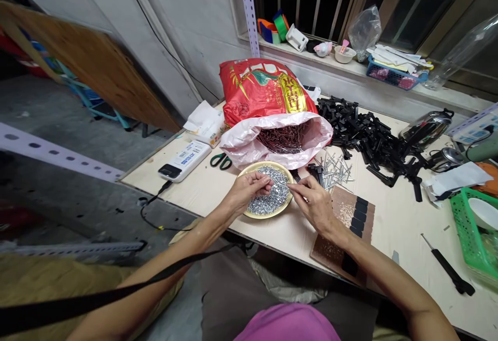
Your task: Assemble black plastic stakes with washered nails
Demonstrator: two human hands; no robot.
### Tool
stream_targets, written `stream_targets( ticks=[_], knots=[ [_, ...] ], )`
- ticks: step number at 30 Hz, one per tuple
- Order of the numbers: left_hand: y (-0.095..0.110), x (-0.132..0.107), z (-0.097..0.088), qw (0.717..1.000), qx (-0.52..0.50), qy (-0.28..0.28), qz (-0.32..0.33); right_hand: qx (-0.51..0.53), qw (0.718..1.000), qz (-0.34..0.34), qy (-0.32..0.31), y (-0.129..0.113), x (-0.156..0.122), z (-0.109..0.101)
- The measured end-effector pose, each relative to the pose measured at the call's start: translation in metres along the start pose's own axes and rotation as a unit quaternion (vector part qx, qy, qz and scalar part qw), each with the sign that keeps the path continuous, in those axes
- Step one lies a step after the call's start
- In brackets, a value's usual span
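Small silver metal parts fill the yellow bowl, under your left hand and just left of your right hand. Left: fingers curled in; can't tell if they hold anything. Right: thumb and fingertips pinched near the bowl's right rim, maybe on something thin, too small to call. Work over the bowl so drops land inside. Light pinch, one part at a time. Mind the loose pale nails just beyond your right hand.
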State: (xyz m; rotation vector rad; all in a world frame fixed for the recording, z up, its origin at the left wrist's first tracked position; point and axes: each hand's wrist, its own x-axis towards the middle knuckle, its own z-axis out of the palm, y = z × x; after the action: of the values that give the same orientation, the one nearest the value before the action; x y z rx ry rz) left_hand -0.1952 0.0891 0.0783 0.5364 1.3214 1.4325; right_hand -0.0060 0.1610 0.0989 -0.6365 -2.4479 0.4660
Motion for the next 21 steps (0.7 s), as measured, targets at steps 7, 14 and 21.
stream_targets(
  ticks=[7, 14, 21],
  knots=[
    [0.004, -0.015, 0.016, 0.993, -0.11, 0.029, -0.01, -0.09, 0.996, -0.013, -0.019, -0.014, 0.008, 0.007],
    [0.003, -0.014, 0.018, 0.993, -0.113, 0.02, -0.005, -0.118, 0.993, -0.008, -0.03, -0.013, 0.006, 0.003],
    [0.0, -0.018, 0.022, 0.997, -0.041, 0.04, 0.054, -0.149, 0.989, -0.009, -0.022, -0.014, 0.003, 0.004]
  ],
)
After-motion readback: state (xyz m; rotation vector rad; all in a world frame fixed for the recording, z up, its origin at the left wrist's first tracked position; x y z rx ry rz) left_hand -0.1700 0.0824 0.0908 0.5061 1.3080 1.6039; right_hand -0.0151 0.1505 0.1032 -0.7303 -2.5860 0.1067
